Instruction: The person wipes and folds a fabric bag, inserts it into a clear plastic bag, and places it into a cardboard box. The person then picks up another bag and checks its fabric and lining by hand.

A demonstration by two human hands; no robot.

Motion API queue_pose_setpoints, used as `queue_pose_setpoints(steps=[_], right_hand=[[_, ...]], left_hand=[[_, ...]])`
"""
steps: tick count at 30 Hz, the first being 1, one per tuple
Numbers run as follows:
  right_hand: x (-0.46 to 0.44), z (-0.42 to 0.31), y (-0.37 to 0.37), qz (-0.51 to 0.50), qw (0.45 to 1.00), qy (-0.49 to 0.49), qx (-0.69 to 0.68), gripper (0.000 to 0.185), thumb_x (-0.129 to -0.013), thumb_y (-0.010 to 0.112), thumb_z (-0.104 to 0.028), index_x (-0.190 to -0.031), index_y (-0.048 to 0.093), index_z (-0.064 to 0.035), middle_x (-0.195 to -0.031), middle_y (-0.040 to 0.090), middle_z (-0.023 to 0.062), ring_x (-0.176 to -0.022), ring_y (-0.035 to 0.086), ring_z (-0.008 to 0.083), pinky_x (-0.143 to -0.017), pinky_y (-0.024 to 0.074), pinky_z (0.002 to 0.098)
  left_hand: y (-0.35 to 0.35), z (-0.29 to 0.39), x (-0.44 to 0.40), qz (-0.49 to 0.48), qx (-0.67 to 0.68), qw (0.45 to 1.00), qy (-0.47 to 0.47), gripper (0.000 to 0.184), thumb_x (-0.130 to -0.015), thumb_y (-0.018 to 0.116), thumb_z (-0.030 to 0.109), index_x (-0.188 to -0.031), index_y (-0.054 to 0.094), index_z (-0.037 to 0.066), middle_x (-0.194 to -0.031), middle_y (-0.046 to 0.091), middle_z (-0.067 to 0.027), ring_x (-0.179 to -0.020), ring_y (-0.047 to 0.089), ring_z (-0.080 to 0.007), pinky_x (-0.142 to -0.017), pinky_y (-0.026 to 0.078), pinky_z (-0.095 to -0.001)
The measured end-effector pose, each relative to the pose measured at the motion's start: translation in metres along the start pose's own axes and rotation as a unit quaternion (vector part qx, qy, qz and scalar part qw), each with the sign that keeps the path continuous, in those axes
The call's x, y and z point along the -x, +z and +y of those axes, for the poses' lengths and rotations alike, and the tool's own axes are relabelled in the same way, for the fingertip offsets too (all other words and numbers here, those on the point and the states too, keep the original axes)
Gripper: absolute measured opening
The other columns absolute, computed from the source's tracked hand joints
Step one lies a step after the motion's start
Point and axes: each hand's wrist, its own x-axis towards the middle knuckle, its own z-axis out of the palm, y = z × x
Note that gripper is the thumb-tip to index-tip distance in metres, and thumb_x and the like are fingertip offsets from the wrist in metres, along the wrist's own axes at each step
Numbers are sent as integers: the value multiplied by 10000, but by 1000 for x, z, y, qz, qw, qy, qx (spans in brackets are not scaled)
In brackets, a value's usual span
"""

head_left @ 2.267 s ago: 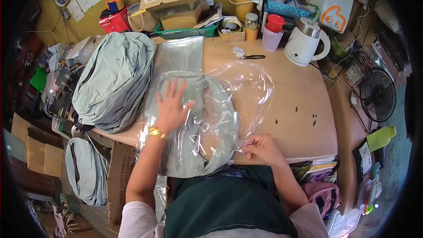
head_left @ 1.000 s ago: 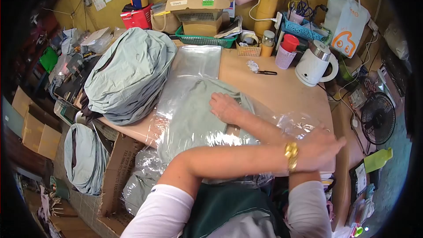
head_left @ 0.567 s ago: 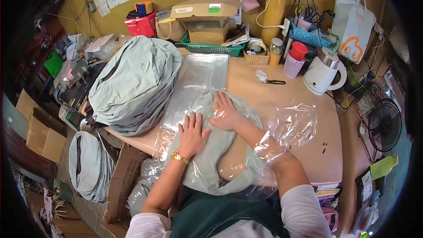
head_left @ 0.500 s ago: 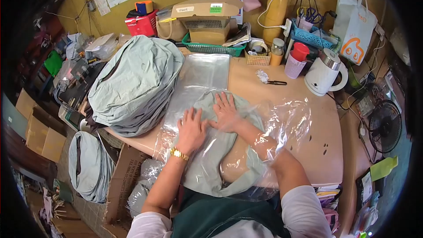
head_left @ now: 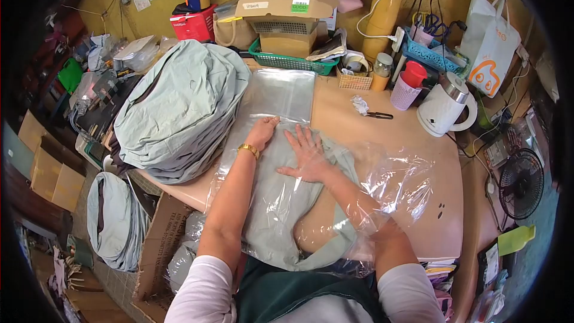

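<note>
A pale grey-green garment (head_left: 272, 221) lies on the table, with a clear plastic bag (head_left: 397, 182) partly over and around it. At the garment's far left corner, my left hand (head_left: 262, 133) is closed in a pinch; whether the plastic is caught with the cloth is hard to tell. My right hand (head_left: 307, 157) presses flat on the garment, fingers spread, and the bag's crinkled film surrounds its forearm. Beyond my hands lies a flat stack of clear plastic bags (head_left: 281, 93). A tall pile of similar grey-green garments (head_left: 179, 113) stands to the left.
A white electric kettle (head_left: 442, 106), a pink cup (head_left: 404, 96) and black snips (head_left: 380, 115) are on the table (head_left: 353, 125) at the back right. Behind is a green basket (head_left: 293, 63) with cardboard boxes. A fan (head_left: 520, 182) stands right; a cardboard box (head_left: 156, 245) sits below left.
My left hand has moved away from me to the garment's far corner and closed from a flat, open pose. My right hand stays spread on the cloth. The view has shifted slightly.
</note>
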Motion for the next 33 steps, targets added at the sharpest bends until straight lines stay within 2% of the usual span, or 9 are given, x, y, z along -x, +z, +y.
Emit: queue_pose_setpoints(steps=[4,6,9,15,19,22,25,27,33], right_hand=[[1,1,2,17,1000,-14,-4,1064,-790,469,-774,-1554,69,-149,-1606,-26,179,-1468,-63,403,-1159,2,576],[3,-5,-4,-9,999,-9,48,1067,-785,455,-789,-1554,75,-153,-1613,-16,146,-1469,-58,400,-1159,18,580],[4,-13,-16,-52,995,-1,81,1037,-786,454,-785,-1554,100,-184,-1617,4,126,-1468,-36,410,-1143,30,621],[-8,-11,1,-11,997,-15,79,986,-787,470,-777,-1544,166,-225,-1614,30,128,-1460,5,433,-1114,53,682],[-18,-14,-17,-75,994,-28,75,959,-797,506,-742,-1542,166,-242,-1612,38,132,-1456,61,424,-1120,90,673],[-13,-6,-13,18,994,-74,73,849,-847,538,-636,-1512,269,-181,-1597,129,149,-1433,157,434,-1104,125,684],[44,-9,-12,-9,990,-123,69,733,-883,540,-560,-1437,379,-107,-1551,228,186,-1402,232,442,-1096,143,680],[84,-14,-20,-20,987,-148,64,665,-907,541,-509,-1387,452,-58,-1521,295,211,-1381,281,447,-1090,154,677],[142,12,-16,30,991,-89,91,740,-876,587,-516,-1447,366,-101,-1532,294,183,-1417,261,389,-1108,122,671]], left_hand=[[-3,11,1,-30,75,996,-46,448,-966,567,368,-1021,631,-73,-827,654,-104,-775,598,-162,-741,495,-332],[0,31,16,37,-243,969,28,555,-951,550,447,-1163,575,-66,-970,656,-172,-941,629,-243,-865,483,-391],[7,34,14,165,-403,877,203,523,-956,545,390,-1254,515,-39,-1036,644,-220,-944,654,-324,-879,496,-442],[115,72,166,-282,-408,732,468,482,-886,613,337,-1305,510,122,-1352,503,-153,-1277,454,-305,-1070,218,-656],[155,81,193,-453,-378,712,380,333,-892,591,344,-1108,615,91,-1181,600,-138,-1084,558,-331,-1045,207,-690],[126,108,202,-167,-477,665,549,260,-829,599,191,-1052,615,59,-1106,621,-141,-978,590,-319,-938,298,-731],[41,121,157,-70,-355,885,292,330,-838,579,130,-1150,613,29,-1152,612,-223,-1062,563,-412,-940,454,-416],[-17,64,101,156,-526,791,272,421,-899,578,288,-1133,578,-62,-1134,598,-292,-1030,597,-408,-876,490,-457],[-21,-4,76,147,-479,855,131,526,-881,635,409,-1191,538,-5,-989,663,-246,-931,634,-423,-839,490,-473]])
